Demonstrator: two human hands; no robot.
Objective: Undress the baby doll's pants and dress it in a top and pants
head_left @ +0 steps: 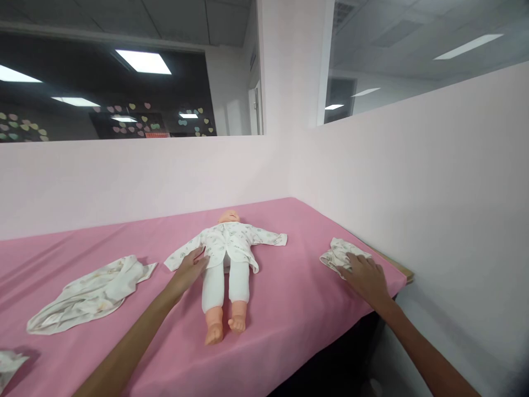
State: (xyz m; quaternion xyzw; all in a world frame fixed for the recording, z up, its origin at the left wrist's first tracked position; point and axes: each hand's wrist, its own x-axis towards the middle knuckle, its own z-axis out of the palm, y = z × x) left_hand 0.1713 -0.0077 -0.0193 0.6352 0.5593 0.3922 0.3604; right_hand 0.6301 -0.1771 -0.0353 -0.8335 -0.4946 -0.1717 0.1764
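Note:
A baby doll (227, 264) lies on its back on the pink-covered table (289, 309), head toward the far wall. It wears a white patterned top and white leggings, and its feet are bare. My left hand (189, 271) rests flat beside the doll's waist, fingers touching the hem of the top and its spread sleeve. My right hand (366, 275) lies palm down on a small folded patterned cloth (338, 255) near the table's right edge.
A crumpled white garment (88, 295) lies on the table's left side. Another bit of white cloth (8, 365) shows at the far left edge. Pale pink partition walls (413, 182) close the table behind and to the right.

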